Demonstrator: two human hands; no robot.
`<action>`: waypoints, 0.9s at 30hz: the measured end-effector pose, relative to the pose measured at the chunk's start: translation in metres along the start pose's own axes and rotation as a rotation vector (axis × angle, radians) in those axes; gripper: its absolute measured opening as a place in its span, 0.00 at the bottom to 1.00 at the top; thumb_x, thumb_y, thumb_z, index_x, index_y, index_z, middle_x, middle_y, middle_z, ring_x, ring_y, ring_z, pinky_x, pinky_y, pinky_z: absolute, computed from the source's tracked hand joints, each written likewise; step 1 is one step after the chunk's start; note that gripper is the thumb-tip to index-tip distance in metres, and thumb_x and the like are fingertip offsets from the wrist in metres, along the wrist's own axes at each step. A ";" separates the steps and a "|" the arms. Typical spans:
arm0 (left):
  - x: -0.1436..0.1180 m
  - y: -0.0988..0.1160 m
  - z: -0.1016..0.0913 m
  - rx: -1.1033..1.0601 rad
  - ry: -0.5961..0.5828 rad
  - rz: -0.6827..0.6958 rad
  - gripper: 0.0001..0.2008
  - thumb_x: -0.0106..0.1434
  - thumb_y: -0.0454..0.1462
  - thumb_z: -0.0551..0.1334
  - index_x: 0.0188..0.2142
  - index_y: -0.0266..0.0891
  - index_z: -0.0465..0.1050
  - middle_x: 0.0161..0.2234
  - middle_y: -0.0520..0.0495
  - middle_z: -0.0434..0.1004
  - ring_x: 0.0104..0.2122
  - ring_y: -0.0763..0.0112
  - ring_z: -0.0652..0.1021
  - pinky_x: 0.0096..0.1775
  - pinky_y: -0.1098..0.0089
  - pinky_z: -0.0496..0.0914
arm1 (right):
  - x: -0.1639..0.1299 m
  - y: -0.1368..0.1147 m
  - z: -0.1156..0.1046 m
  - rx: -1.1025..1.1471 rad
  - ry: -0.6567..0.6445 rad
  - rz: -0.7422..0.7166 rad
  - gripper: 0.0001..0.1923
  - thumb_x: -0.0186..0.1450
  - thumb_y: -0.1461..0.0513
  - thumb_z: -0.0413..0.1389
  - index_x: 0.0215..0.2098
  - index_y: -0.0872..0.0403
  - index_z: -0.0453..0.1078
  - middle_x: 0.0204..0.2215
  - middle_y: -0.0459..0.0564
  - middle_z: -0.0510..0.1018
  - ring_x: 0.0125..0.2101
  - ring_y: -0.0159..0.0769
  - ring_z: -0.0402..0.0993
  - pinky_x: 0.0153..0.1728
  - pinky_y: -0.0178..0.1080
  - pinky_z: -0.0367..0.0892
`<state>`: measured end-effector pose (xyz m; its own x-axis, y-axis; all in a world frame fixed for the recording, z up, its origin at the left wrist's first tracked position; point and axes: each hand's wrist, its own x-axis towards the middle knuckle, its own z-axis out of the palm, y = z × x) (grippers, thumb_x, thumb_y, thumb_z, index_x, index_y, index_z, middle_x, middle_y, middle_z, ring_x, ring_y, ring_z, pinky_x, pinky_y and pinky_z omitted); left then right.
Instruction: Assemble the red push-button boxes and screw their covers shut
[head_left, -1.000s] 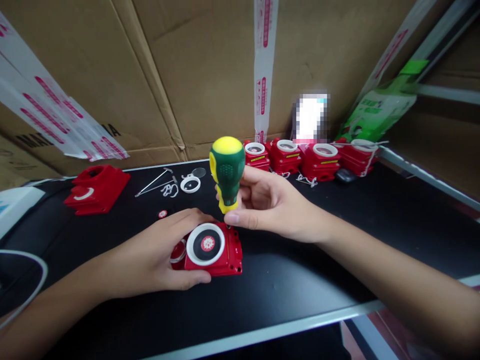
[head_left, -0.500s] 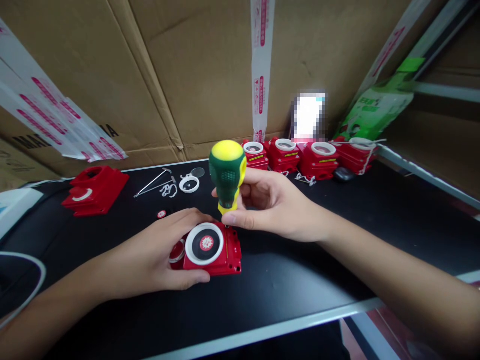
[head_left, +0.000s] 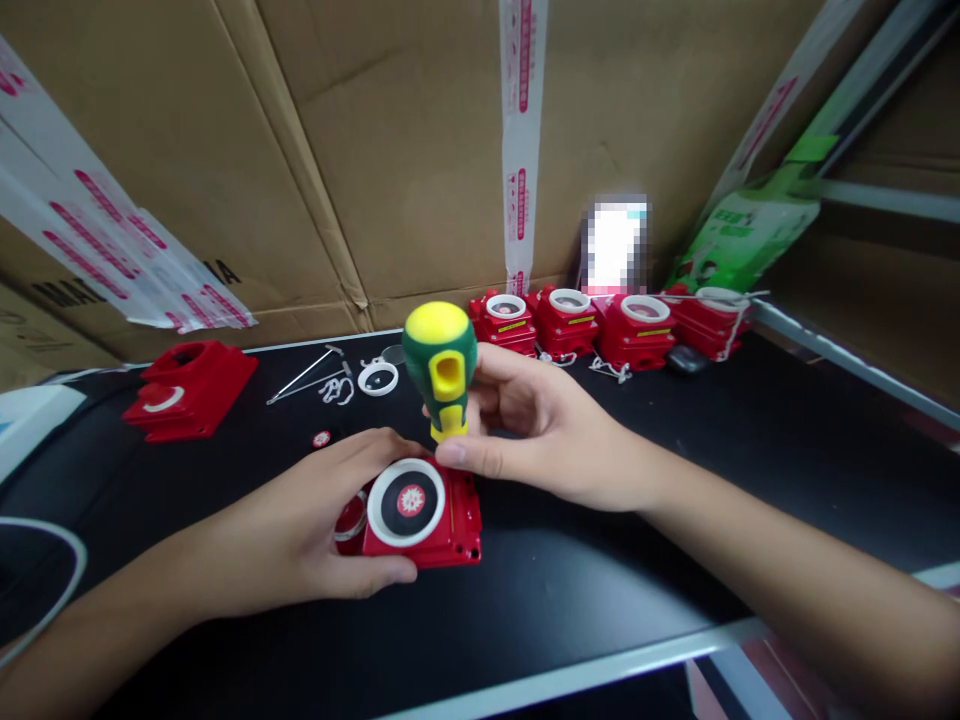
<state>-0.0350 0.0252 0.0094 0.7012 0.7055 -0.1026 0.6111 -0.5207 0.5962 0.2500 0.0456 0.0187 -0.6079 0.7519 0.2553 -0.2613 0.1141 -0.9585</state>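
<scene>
The right hand point(head_left: 540, 440) is closed around the lower neck of a stubby green and yellow screwdriver point(head_left: 441, 368), thumb and fingertips pinching just above the tip, which stands upright on the far right corner of a red box point(head_left: 424, 515); that low grip looks meant to keep the tip seated on the corner while the fat handle sticks up free. The left hand point(head_left: 307, 535) is clamped on the box's left side, thumb along the near edge and fingers curled over the far edge, seemingly to stop it turning on the black table point(head_left: 600, 560). Both forearms reach in from the near edge, wrists low. The box lies flat, its white ring point(head_left: 406, 489) facing up. Further back stand a row of red boxes point(head_left: 600, 320), a loose white ring point(head_left: 377, 378), and another red housing point(head_left: 191, 390) to the left.
</scene>
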 end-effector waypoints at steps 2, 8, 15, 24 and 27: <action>0.000 0.001 0.000 0.000 -0.011 -0.024 0.30 0.67 0.51 0.76 0.64 0.53 0.71 0.63 0.45 0.77 0.60 0.47 0.80 0.65 0.50 0.73 | 0.000 -0.002 -0.003 -0.023 -0.033 -0.014 0.21 0.66 0.63 0.74 0.54 0.55 0.75 0.45 0.48 0.80 0.35 0.30 0.75 0.37 0.35 0.71; 0.001 0.003 -0.001 -0.042 -0.020 -0.014 0.31 0.67 0.51 0.76 0.65 0.54 0.70 0.63 0.45 0.77 0.59 0.49 0.81 0.63 0.53 0.75 | -0.001 -0.002 -0.006 -0.071 -0.040 -0.016 0.17 0.68 0.62 0.73 0.53 0.56 0.78 0.36 0.44 0.78 0.34 0.30 0.72 0.40 0.37 0.70; 0.002 0.002 0.001 -0.083 -0.012 -0.017 0.30 0.67 0.51 0.76 0.64 0.55 0.71 0.61 0.48 0.79 0.56 0.54 0.82 0.58 0.58 0.78 | 0.002 0.002 -0.003 -0.081 0.044 0.025 0.22 0.63 0.60 0.77 0.50 0.55 0.78 0.29 0.40 0.74 0.29 0.30 0.66 0.33 0.36 0.63; 0.002 0.006 -0.003 -0.029 -0.020 -0.036 0.27 0.66 0.51 0.77 0.60 0.52 0.76 0.58 0.46 0.81 0.61 0.47 0.81 0.59 0.55 0.78 | 0.005 0.005 -0.001 -0.002 0.109 0.096 0.24 0.58 0.58 0.81 0.44 0.54 0.74 0.38 0.45 0.80 0.32 0.31 0.71 0.33 0.35 0.68; 0.001 0.007 -0.002 -0.049 -0.041 -0.036 0.29 0.66 0.51 0.77 0.62 0.53 0.75 0.59 0.45 0.80 0.63 0.46 0.80 0.57 0.58 0.79 | 0.006 0.007 0.000 0.052 0.101 0.093 0.27 0.56 0.58 0.82 0.41 0.53 0.70 0.38 0.45 0.81 0.31 0.30 0.74 0.30 0.33 0.70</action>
<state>-0.0309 0.0239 0.0151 0.6941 0.7027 -0.1562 0.6180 -0.4704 0.6299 0.2445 0.0507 0.0135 -0.5535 0.8195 0.1488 -0.2476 0.0087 -0.9688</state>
